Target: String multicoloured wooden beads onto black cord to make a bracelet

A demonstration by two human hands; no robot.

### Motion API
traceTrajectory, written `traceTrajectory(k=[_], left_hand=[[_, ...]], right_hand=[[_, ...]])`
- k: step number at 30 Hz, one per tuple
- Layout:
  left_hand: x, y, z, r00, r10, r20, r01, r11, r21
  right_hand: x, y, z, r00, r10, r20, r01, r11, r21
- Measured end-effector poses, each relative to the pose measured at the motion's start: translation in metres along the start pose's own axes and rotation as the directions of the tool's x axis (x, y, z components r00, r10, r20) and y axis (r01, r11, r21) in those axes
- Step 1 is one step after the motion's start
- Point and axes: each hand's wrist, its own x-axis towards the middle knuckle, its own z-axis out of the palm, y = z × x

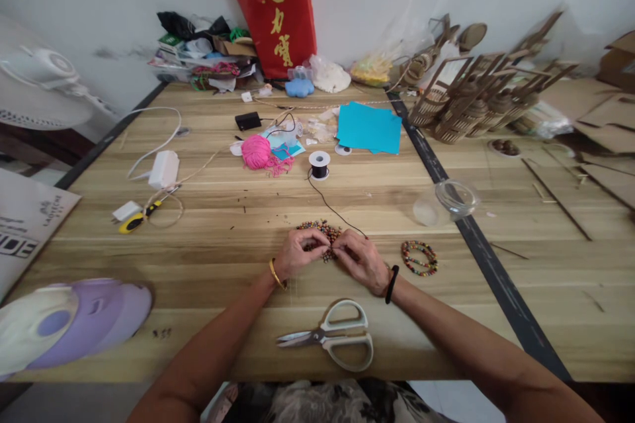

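I judge this to be the threading step: both of my hands meet over a small pile of beads (320, 231) on the wooden table (223, 264). My left hand (296, 253) is curled, its fingertips pinched together on something too small to make out, probably a bead. My right hand (361, 259) is also closed in a pinch, and the black cord (331, 206) runs from its fingertips away to the spool (319, 164) well beyond both hands. The bead pile lies just past my knuckles, touching or nearly under the fingertips. A finished beaded bracelet (419, 257) sits just to the outside of my right hand, and the scissors (331, 337) lie near my wrists, on my side. The next move, as I read it, calls for fine alignment: cord tip held stiff and bead hole turned to meet it.
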Motion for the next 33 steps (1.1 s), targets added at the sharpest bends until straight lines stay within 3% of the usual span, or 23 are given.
traceTrajectory(k=[33], left_hand=[[-0.0015, -0.0009, 0.0016, 0.996, -0.09, -0.011, 0.089, 0.994, -0.066]], right_hand=[[-0.0015, 0.0001, -0.0003, 1.0, -0.003, -0.028, 0.004, 1.0, 0.01]])
